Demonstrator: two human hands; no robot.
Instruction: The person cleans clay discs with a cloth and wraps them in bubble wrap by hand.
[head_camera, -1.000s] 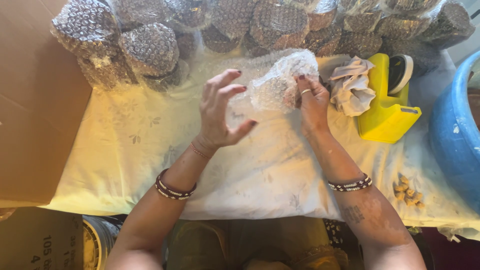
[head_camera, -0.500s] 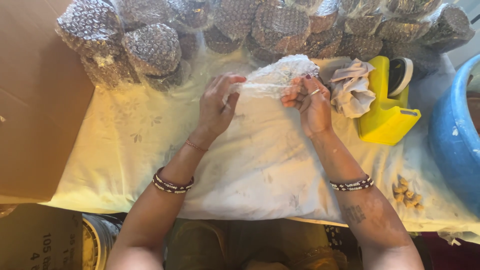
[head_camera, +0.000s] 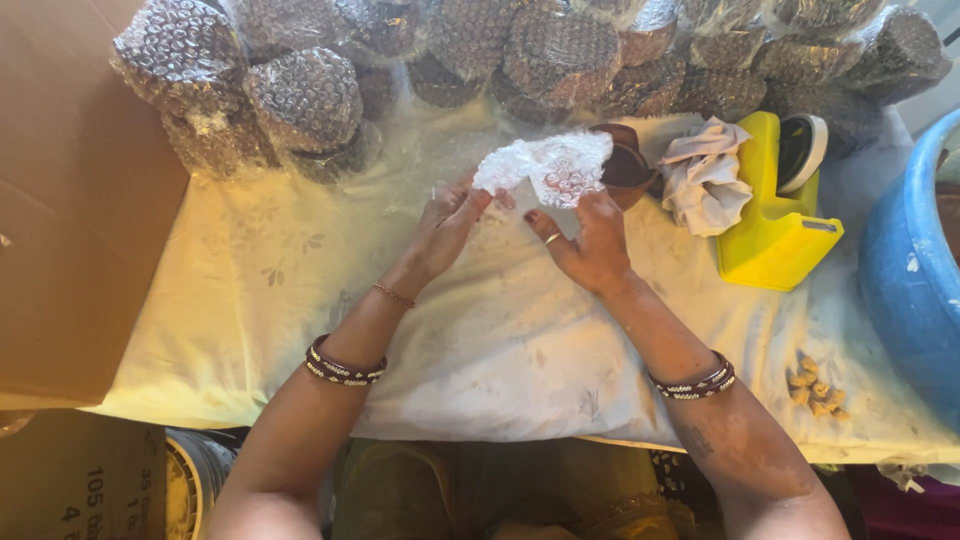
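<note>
Cream cloth covers the desk (head_camera: 250, 300) as I watch from afar. My view shows the left hand (head_camera: 445, 225) pinching one end of a crumpled sheet of bubble wrap (head_camera: 548, 165), while the right hand (head_camera: 590, 240) grips its other side with fingers (head_camera: 538, 222) half spread. Bubble-wrapped round bundles (head_camera: 305, 95) crowd the far edge; a brown pot (head_camera: 625, 165), a crumpled rag (head_camera: 703, 178) and a yellow tape dispenser (head_camera: 775, 230) sit just right.

**Colours on the packing table**

The cloth (head_camera: 300, 290) is cream with a faint floral print. The tape dispenser (head_camera: 775, 225) is bright yellow. The tub (head_camera: 915, 280) is blue. The bubble wrap (head_camera: 548, 167) is clear white. The box (head_camera: 70, 200) is brown. The bangles (head_camera: 343, 365) are dark brown with pale dots.
</note>
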